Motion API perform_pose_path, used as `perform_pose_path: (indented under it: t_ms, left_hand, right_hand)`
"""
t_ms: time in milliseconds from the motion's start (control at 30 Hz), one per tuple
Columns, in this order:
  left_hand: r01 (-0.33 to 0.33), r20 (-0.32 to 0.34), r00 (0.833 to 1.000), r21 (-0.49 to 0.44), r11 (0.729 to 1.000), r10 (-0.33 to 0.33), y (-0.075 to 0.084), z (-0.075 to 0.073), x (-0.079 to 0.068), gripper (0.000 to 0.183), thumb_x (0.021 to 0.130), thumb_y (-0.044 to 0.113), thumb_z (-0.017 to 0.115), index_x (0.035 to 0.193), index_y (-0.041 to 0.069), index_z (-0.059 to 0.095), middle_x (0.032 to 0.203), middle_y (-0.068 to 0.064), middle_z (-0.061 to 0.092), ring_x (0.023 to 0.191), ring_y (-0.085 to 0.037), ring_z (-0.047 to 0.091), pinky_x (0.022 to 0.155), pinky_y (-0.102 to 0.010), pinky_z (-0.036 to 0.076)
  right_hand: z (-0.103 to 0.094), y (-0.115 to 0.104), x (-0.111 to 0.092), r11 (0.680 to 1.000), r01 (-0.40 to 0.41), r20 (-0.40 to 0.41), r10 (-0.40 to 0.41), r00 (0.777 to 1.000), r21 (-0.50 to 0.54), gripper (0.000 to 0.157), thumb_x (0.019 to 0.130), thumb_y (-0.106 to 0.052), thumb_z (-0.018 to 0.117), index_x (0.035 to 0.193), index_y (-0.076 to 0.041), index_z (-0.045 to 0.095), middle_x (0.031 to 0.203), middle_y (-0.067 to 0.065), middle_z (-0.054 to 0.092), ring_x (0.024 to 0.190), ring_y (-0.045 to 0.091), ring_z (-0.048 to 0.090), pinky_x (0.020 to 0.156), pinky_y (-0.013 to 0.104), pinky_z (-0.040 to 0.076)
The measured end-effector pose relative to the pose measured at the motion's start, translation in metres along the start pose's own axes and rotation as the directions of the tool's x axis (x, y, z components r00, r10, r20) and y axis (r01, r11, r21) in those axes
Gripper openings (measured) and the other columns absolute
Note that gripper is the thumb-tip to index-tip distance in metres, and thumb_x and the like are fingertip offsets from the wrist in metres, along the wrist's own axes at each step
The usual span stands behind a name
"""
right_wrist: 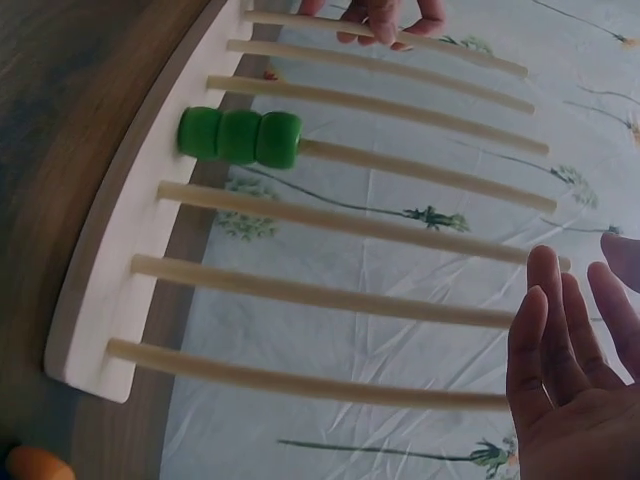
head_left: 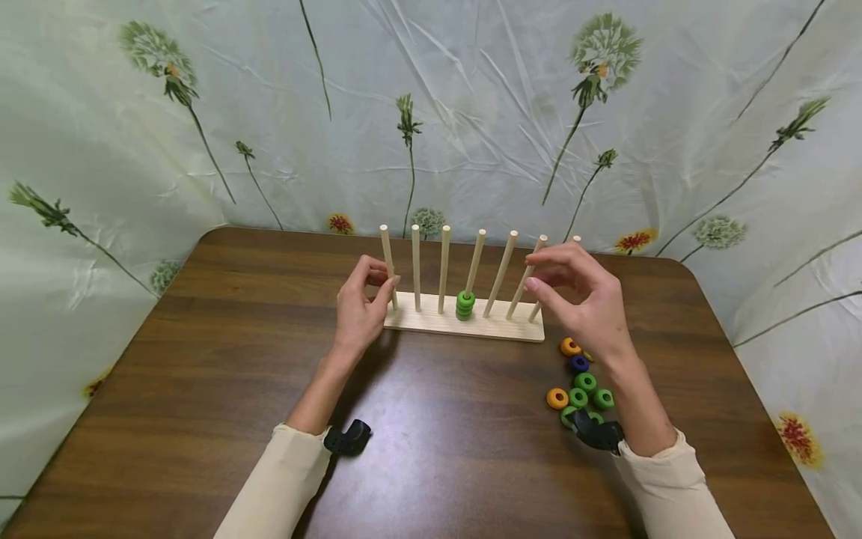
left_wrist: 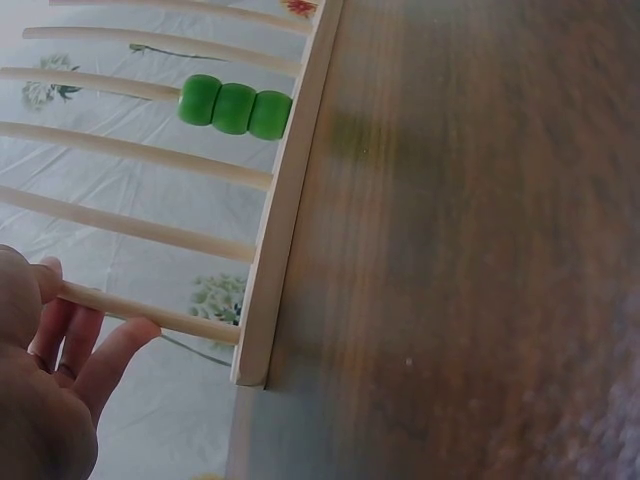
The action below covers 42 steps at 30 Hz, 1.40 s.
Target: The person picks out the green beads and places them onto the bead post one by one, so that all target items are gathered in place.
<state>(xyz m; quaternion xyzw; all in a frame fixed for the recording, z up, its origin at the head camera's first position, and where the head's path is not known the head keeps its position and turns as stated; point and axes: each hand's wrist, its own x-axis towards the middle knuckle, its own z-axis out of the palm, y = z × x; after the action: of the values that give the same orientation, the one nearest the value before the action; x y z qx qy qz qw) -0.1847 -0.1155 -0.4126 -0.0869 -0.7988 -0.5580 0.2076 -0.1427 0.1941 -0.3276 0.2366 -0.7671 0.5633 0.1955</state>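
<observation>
A pale wooden stand (head_left: 465,323) with a row of several upright pegs is set near the far side of the table. On its middle peg sit three green beads (head_left: 465,305), stacked at the base. My left hand (head_left: 364,311) holds the leftmost peg (left_wrist: 190,323) between thumb and fingers, low on its length. Around the upper part of the pegs at the right end, my right hand (head_left: 589,299) hovers with thumb and fingers parted. Nothing shows between them in the right wrist view, where the fingers (right_wrist: 560,345) are near the peg tips.
Loose beads lie on the brown table (head_left: 458,419) right of the stand: orange beads (head_left: 557,398), a dark blue bead (head_left: 578,364) and several green beads (head_left: 585,382). Some are partly hidden under my right wrist. A floral curtain (head_left: 498,120) hangs behind the table.
</observation>
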Motion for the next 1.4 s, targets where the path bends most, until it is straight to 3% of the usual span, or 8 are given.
perform_pose_path:
  t_ms: [467,700,800,1167,1400]
  left_hand:
    - [0.005,0.001,1.0,0.008,1.0,-0.005,0.0,-0.002,0.0,0.014,0.097,0.008,0.072,0.105,0.003,0.062,0.094,-0.019,0.073,0.09,-0.025,0.069,0.06,-0.015,0.053]
    - [0.013,0.008,1.0,0.025,1.0,-0.013,0.0,-0.002,-0.004,0.014,0.097,0.01,0.072,0.105,0.004,0.063,0.095,-0.018,0.073,0.091,-0.026,0.069,0.061,-0.017,0.053]
    - [0.005,0.0,1.0,0.03,1.0,-0.005,0.0,-0.002,-0.003,0.014,0.097,0.01,0.073,0.105,0.004,0.063,0.095,-0.018,0.073,0.091,-0.026,0.069,0.061,-0.017,0.053]
    - [-0.005,-0.001,1.0,0.033,0.999,0.005,0.0,-0.003,-0.002,0.014,0.097,0.01,0.073,0.105,0.004,0.062,0.095,-0.018,0.073,0.091,-0.027,0.07,0.061,-0.016,0.053]
    - [-0.01,0.006,1.0,0.012,1.0,0.01,0.0,-0.002,-0.001,0.013,0.097,0.01,0.072,0.104,0.004,0.062,0.094,-0.018,0.073,0.09,-0.027,0.069,0.061,-0.018,0.055]
  right_hand:
    - [-0.013,0.007,-0.013,0.997,-0.023,0.029,0.025,0.999,-0.068,0.029,0.087,0.01,0.075,0.115,0.0,0.073,0.107,-0.005,0.068,0.089,0.005,0.069,0.082,0.015,0.056]
    - [-0.021,0.015,-0.024,0.995,-0.022,0.069,0.029,0.997,-0.097,0.028,0.086,0.011,0.075,0.112,0.0,0.073,0.104,0.001,0.068,0.089,0.005,0.067,0.082,0.013,0.056]
    - [-0.024,0.016,-0.027,0.993,-0.033,0.073,0.042,0.996,-0.112,0.028,0.087,0.011,0.075,0.113,0.0,0.073,0.105,-0.005,0.068,0.09,0.005,0.067,0.083,0.013,0.056]
    - [-0.033,0.025,-0.039,0.978,-0.045,0.133,0.073,0.988,-0.204,0.032,0.085,0.009,0.078,0.113,-0.007,0.074,0.106,0.006,0.069,0.09,0.002,0.067,0.083,0.011,0.054]
    - [-0.04,0.029,-0.048,0.971,-0.077,0.108,0.104,0.989,-0.228,0.033,0.085,0.007,0.079,0.113,-0.01,0.074,0.106,-0.009,0.069,0.089,0.003,0.067,0.084,0.011,0.054]
